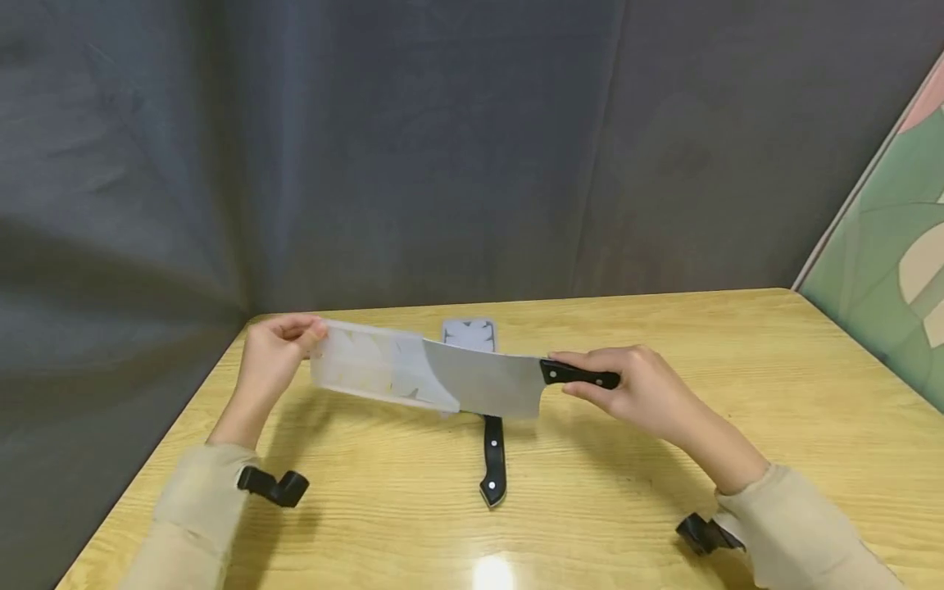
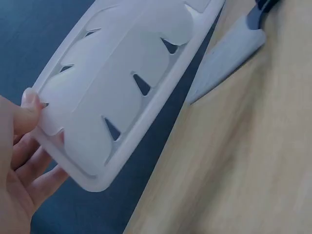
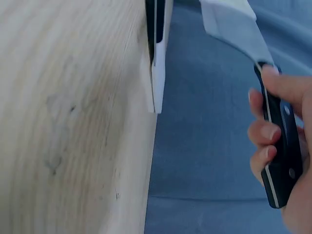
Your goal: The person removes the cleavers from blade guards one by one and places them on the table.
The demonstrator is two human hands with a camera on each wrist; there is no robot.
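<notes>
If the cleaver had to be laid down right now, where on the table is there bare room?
The table is bare to the right of the right hand, out to its edge. Its near strip, either side of the second knife, is also bare. The middle is crowded: the cleaver, its plastic sheath in the left hand, and that knife beneath.

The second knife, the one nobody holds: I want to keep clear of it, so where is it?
In the head view the second knife lies on the table at centre, handle toward the person, under the cleaver between both hands.
</notes>
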